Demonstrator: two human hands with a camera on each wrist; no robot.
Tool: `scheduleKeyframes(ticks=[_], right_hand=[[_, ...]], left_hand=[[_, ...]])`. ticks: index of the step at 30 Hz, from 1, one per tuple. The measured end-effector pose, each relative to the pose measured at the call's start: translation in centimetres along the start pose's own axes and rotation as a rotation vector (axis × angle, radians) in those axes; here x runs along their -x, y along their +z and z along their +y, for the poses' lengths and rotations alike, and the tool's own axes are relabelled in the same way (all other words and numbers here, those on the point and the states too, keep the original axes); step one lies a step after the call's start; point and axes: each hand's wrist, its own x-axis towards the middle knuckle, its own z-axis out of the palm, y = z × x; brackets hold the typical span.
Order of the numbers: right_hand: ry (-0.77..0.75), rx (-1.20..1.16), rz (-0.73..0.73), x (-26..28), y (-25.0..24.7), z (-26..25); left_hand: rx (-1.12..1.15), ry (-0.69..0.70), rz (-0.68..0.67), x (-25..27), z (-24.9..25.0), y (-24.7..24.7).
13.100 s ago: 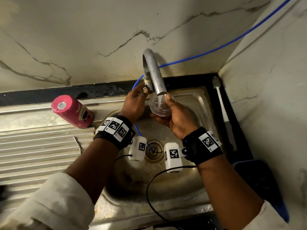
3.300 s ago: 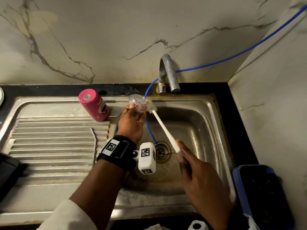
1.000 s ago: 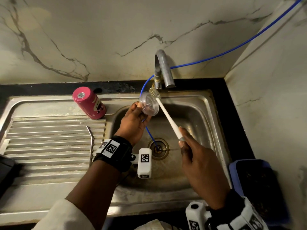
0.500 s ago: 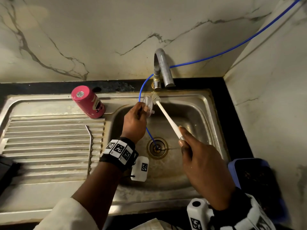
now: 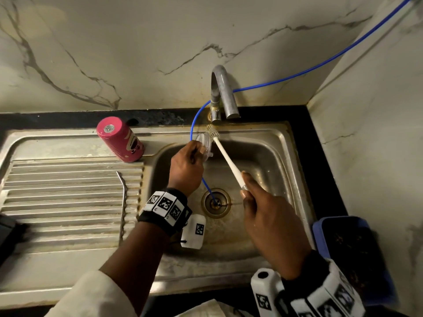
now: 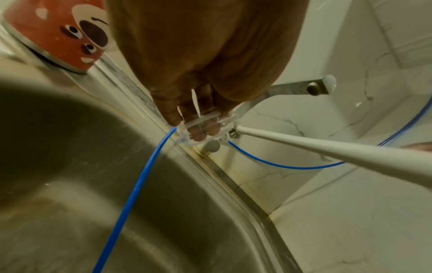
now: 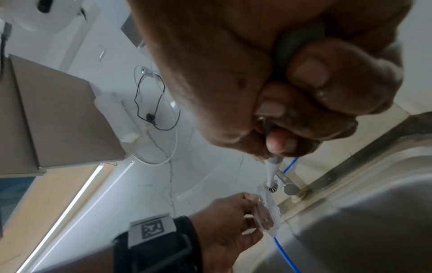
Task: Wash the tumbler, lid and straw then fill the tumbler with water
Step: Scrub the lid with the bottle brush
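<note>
My left hand (image 5: 186,164) holds the clear plastic lid (image 5: 204,145) on edge over the back of the sink basin (image 5: 270,156); its fingers pinch the lid (image 6: 203,127) from both sides. My right hand (image 5: 267,216) grips the white handle of a bottle brush (image 5: 226,159), and the bristle head (image 5: 213,132) touches the lid's upper rim. The lid (image 7: 266,216) and the brush head (image 7: 271,186) also show in the right wrist view. The pink tumbler (image 5: 120,139) stands upside down on the drainboard's back corner. A bent metal straw (image 5: 123,197) lies on the drainboard ribs.
The steel tap (image 5: 223,94) arches over the basin's back edge, with no water running. A blue hose (image 5: 201,170) runs from the wall down into the drain (image 5: 216,202). A blue tub (image 5: 352,255) sits at the right on the black counter. Marble walls close the back and right.
My left hand has turned the lid from facing me to edge-on. The brush head stays at the lid's top rim, and both hands have shifted slightly.
</note>
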Motion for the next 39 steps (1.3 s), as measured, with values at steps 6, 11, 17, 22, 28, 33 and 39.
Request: scheduleKeyframes(ticks=[6, 11, 17, 22, 28, 33, 39], right_hand=[[-0.050, -0.009, -0.030, 1.0, -0.6, -0.3], [-0.033, 0.030, -0.049, 1.4, -0.5, -0.5], [-0.032, 0.017, -0.044, 0.1, 0.7, -0.6], [-0.080, 0.085, -0.118, 3.1, 1.0, -1.0], [-0.027, 0.019, -0.044, 0.6, 0.8, 0.1], [-0.076, -0.006, -0.047, 1.4, 0.6, 0.7], [-0.080, 0.089, -0.093, 3.3, 1.5, 1.1]], left_hand=[[-0.022, -0.037, 0.082, -0.7, -0.5, -0.5], [0.014, -0.073, 0.058, -0.6, -0.2, -0.4], [0.112, -0.233, 0.105, -0.2, 0.3, 0.4], [0.108, -0.386, 0.276, -1.3, 0.9, -1.3], [0.327, -0.371, 0.154, -0.3, 1.4, 0.1], [0.354, -0.387, 0.220, -0.4, 2.2, -0.2], [0.513, -0.548, 0.269, -1.0, 1.1, -0.7]])
